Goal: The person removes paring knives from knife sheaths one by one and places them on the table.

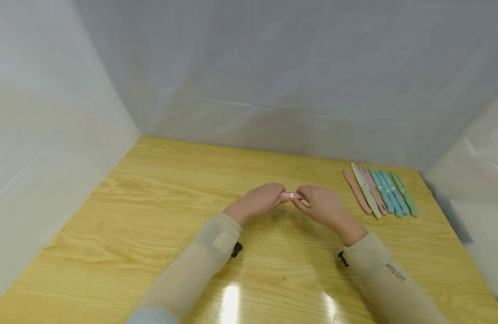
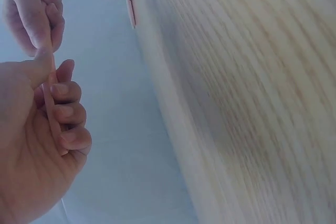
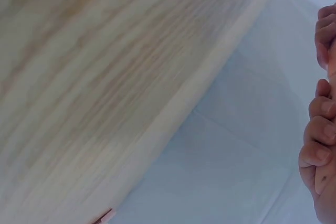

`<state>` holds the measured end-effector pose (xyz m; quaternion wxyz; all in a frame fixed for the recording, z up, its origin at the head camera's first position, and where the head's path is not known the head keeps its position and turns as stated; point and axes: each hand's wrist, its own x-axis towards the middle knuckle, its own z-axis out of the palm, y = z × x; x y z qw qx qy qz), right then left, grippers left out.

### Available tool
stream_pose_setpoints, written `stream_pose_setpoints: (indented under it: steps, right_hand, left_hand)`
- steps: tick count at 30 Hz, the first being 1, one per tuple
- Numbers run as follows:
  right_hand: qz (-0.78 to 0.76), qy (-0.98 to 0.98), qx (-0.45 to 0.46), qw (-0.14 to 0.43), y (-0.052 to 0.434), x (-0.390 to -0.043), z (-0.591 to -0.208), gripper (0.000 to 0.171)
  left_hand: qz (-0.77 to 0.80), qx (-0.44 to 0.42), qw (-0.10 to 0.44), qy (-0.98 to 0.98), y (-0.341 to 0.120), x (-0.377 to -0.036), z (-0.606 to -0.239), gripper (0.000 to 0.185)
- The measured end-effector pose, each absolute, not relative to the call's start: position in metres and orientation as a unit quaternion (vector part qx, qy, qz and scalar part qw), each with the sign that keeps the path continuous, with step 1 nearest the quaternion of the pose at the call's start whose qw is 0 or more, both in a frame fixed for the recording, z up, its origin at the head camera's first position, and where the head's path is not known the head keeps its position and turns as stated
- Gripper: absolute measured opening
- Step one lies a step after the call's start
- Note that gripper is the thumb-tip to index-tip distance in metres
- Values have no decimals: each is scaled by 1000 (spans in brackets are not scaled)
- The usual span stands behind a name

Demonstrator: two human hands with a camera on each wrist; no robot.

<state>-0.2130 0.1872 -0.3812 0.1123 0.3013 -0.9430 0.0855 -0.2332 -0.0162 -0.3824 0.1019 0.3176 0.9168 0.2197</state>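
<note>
Both hands meet over the middle of the wooden table point(image 1: 151, 211) and hold one slim pink knife-like piece point(image 1: 291, 195) between them. My left hand point(image 1: 260, 201) has its fingers curled round one end; the left wrist view shows the pink strip point(image 2: 51, 106) running through that fist point(image 2: 58, 124). My right hand point(image 1: 320, 204) grips the other end, its fingers point(image 2: 44, 11) pinching the strip from above. In the right wrist view only curled fingers point(image 3: 317, 140) show at the right edge, and the piece itself is hidden there.
A row of several slim knife-like pieces point(image 1: 380, 193), pink, cream, blue and green, lies side by side at the table's far right. White sheeting point(image 1: 273, 67) walls in the table at the back and on both sides. Beige sleeves point(image 1: 200, 265) cover both forearms.
</note>
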Motion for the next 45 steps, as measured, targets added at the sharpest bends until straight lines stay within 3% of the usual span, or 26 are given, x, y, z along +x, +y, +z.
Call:
stream_pose_setpoints:
  steps: [20,35,45]
  right_hand:
    - [106,-925,326,163,188,-214,-389,21]
    - [111,-931,333,100,190,-213,-372,20]
    - [119,-930,335,95,190,-215,-372,22]
  left_hand:
    - [181,330,78,923,-19,-226,-379,36]
    - [190,333,71,921,-20,-229,-370,32]
    - [197,325,83,921,-22,-228,-370,33]
